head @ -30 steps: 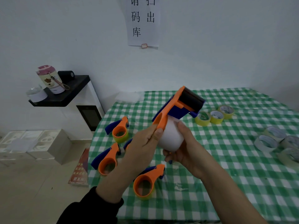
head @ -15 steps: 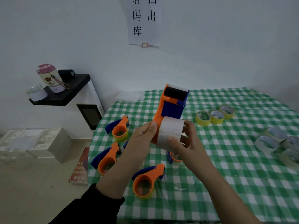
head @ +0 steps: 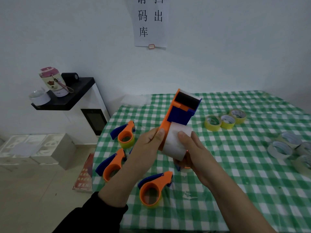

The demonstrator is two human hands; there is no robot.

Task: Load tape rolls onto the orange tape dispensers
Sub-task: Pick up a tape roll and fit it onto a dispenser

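Since a second ago: held dispenser (head: 179, 115) swung from a rightward lean to near upright, black roller now at top; right thumb crept higher on the roll.

Item 1. Held dispenser, orange frame with blue body, raised above the bench (head: 235, 165) toward its left edge. The left hand (head: 148, 142) pinches the orange side plate, thumb on the near face and fingers behind.

Item 2. White tape roll (head: 173, 143), seated against the lower end of the held dispenser. The right hand (head: 193, 152) curls round it from below, thumb pressed on the outer wrap (whether the roll is fully on its hub cannot be told).

Item 3. Three loose dispensers along the left edge of the bench: far one (head: 125, 137), middle one (head: 111, 165), near one (head: 153, 190), all lying flat.

Item 4. Yellow rolls (head: 227, 121), three in a touching row, toward the far edge.

Item 5. Pale rolls (head: 282, 148), clustered at the right edge.

Item 6. Black shelf (head: 67, 98) on the wall left of the bench, carrying a flask (head: 53, 81).

Item 7. Paper sign (head: 149, 22) on the wall.
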